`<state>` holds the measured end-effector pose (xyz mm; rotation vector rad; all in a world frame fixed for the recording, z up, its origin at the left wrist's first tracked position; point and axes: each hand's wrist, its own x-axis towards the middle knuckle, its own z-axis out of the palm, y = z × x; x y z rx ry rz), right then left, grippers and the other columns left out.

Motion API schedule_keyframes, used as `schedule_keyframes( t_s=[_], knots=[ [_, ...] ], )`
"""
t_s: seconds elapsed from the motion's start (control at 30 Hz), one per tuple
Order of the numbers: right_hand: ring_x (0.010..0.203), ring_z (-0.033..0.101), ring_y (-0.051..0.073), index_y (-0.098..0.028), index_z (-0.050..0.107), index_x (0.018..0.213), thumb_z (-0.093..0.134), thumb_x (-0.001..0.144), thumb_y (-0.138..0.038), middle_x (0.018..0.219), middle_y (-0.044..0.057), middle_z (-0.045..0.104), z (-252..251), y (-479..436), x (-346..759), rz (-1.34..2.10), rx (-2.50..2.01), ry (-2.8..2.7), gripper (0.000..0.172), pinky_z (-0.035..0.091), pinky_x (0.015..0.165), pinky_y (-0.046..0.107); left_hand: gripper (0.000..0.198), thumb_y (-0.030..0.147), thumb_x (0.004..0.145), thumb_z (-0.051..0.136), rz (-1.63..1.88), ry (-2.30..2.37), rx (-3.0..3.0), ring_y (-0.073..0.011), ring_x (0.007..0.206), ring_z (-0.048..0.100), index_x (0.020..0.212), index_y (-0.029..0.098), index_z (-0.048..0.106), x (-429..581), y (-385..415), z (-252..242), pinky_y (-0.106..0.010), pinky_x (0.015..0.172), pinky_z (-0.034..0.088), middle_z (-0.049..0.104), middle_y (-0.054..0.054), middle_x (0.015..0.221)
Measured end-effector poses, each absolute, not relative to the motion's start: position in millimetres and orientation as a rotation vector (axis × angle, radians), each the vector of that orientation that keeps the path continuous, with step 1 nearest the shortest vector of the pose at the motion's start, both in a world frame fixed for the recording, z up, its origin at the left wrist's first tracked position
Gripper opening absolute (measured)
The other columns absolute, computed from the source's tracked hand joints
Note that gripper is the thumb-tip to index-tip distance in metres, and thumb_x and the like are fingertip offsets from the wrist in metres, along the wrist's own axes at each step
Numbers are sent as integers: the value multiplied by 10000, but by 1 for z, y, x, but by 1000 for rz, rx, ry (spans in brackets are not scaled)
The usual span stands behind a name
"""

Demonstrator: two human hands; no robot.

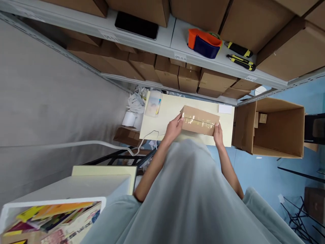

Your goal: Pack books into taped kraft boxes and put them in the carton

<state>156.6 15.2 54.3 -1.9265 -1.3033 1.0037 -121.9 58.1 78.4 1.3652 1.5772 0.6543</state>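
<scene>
A brown cardboard box (199,122), with shiny clear tape along its seam, is held between my two hands above the cream tabletop (167,105). My left hand (174,128) grips the box's left end, its thumb on the near face. At the opposite end, my right hand (217,134) has its fingers closed on the edge. The box is slightly tilted, its right end nearer to me. Whether its underside touches the table is hidden. On the tabletop's left part lies a clear plastic sleeve (153,103); a white paper slip (224,108) lies at the right.
Shelves of cardboard boxes rise beyond the table, with an orange and blue tape dispenser (205,43), utility knives (241,57) and a black phone (136,25) on one. A large open carton (279,128) stands right. A white bin (101,203) of colourful packets sits lower left.
</scene>
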Motion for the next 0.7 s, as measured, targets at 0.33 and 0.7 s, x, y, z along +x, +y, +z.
schedule_keyframes(
  t_s=[0.33, 0.7],
  knots=[
    [1371, 628, 284, -216, 651, 1478, 438, 1111, -661, 1433, 139, 670, 174, 14, 187, 577, -1811, -1174, 615, 483, 1207, 490, 604, 539, 1149, 420, 1030, 1262, 1578, -273, 1567, 531, 1648, 217, 532, -98, 62, 161, -462, 1312, 450, 574, -112, 1674],
    [1084, 703, 238, -218, 779, 1255, 574, 1027, -579, 1227, 126, 713, 56, 7, 147, 929, -1724, -1328, 474, 652, 901, 379, 396, 268, 968, 560, 996, 1562, 1257, -279, 1324, 688, 1328, 187, 705, -160, 33, 22, -448, 1184, 581, 672, -152, 1416]
  ],
)
